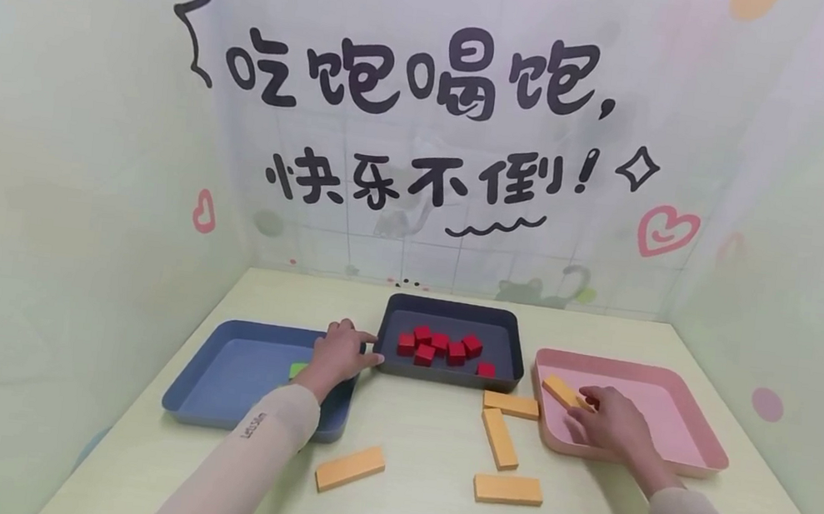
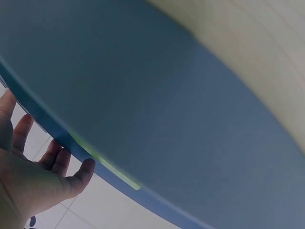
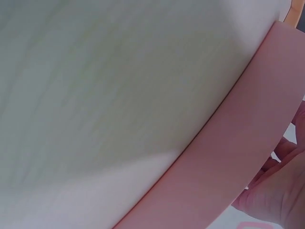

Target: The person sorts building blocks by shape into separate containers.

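Note:
Over the right side of the blue tray, my left hand has its fingers spread and holds nothing visible. Its fingertips come right up to the left rim of the dark grey tray. A green block shows in the blue tray, partly hidden by my left hand and wrist. My right hand reaches into the pink tray, its fingers and thumb curled at the right end of a yellow wooden block. In the right wrist view the pink wall hides the fingertips.
Several red cubes lie in the dark grey tray. On the table, yellow blocks lie at front left, front right, right of the middle and between the dark and pink trays. A printed wall hanging closes the back.

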Demonstrator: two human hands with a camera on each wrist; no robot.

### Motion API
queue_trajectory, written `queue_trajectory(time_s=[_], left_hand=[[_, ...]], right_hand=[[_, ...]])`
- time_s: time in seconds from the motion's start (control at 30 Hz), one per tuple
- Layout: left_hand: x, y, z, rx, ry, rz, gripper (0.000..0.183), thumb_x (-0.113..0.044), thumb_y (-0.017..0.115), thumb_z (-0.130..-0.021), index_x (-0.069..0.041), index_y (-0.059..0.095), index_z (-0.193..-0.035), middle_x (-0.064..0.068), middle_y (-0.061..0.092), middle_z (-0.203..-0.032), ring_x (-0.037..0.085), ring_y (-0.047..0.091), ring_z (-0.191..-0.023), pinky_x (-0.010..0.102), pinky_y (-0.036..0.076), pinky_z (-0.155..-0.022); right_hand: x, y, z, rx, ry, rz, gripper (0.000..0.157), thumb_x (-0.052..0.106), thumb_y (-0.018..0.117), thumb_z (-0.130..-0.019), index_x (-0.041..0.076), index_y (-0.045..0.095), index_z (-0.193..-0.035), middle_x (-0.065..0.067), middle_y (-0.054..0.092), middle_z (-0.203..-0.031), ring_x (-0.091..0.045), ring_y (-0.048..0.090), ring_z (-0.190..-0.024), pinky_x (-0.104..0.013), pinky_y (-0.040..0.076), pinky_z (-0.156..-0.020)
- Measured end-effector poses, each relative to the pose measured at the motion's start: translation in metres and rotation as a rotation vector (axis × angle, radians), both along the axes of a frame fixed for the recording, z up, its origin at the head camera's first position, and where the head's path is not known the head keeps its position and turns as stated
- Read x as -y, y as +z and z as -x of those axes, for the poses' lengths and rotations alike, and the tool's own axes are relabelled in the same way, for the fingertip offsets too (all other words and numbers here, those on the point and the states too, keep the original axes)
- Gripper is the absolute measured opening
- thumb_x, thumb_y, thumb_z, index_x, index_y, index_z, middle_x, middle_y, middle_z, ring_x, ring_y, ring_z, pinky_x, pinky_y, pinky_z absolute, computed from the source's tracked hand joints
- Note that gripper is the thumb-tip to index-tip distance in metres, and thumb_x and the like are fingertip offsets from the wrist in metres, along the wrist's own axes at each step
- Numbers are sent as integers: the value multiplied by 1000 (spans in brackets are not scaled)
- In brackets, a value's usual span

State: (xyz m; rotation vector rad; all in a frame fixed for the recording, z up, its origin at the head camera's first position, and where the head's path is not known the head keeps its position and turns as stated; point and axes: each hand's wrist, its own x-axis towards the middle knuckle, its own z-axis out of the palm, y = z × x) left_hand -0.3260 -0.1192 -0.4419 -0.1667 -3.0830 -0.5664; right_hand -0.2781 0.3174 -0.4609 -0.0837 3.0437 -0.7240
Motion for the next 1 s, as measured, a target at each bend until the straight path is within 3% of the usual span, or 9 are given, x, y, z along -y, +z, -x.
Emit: queue_trajectory(time_s=[0.27,0.57,0.73,0.83,1.0], left_hand=[[3,0,1,5,7,-4,46,-41,71,-91,-17,68,-130,16,51,-116,33,42,-109,57,41,-87],[2,-1,1,9,8,1,48,-43,71,-90,-18,68,-131,17,51,-119,33,42,-111,57,41,-89],[1,0,0,11,14,-5,48,-42,71,-90,-18,67,-131,16,50,-118,33,42,-111,55,41,-88],[1,1,-2,9,11,-6,47,-41,72,-90,-17,68,-130,17,50,-119,34,42,-111,56,41,-88],[1,2,-3,8,8,-4,46,-41,72,-90,-17,68,-130,18,50,-122,35,43,-113,58,41,-89]], right_hand=[[12,1,-2,-80,76,71,50,27,75,-89,-5,64,-125,-23,66,-118,-36,62,-102,-55,50,-90],[27,9,-20,-214,239,143,43,21,77,-87,-2,66,-123,-12,67,-108,-28,61,-94,-49,51,-83],[36,12,-33,-258,377,211,43,19,79,-86,0,67,-123,-6,67,-105,-22,62,-95,-42,53,-82],[40,11,-41,-244,458,238,43,20,78,-87,1,66,-123,-7,68,-107,-22,63,-97,-37,54,-82],[41,5,-57,-133,525,224,44,29,75,-89,4,66,-125,-5,68,-113,-18,63,-98,-34,54,-84]])
